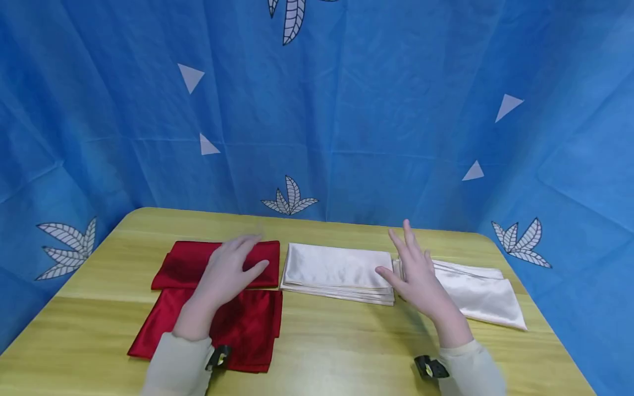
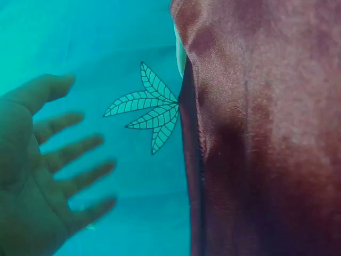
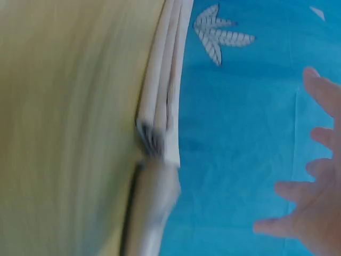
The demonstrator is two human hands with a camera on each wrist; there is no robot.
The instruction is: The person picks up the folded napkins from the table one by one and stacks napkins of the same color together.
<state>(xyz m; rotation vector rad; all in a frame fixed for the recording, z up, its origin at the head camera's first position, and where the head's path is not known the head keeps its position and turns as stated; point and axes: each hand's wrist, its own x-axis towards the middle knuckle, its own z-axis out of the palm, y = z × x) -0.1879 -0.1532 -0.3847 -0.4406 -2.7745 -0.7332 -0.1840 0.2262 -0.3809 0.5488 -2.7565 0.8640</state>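
Observation:
Two red satin cloths lie folded at the left of the table: the back one [image 1: 190,264] and the front one [image 1: 247,330], their edges meeting. Above them hovers my left hand [image 1: 225,275], fingers spread and holding nothing; the left wrist view shows the same hand [image 2: 37,160] beside red fabric [image 2: 266,117]. A neat stack of folded white satin cloth [image 1: 337,269] sits in the middle. My right hand [image 1: 418,278], fingers extended and bare, is raised between that stack and a looser folded white cloth [image 1: 485,297], overlapping both slightly in the head view.
The wooden table [image 1: 337,352] has rounded back corners. A blue curtain [image 1: 396,110] with white leaf and triangle prints hangs behind it and along both sides. Black straps with small devices [image 1: 431,367] sit on both wrists, over light sleeves [image 1: 178,366].

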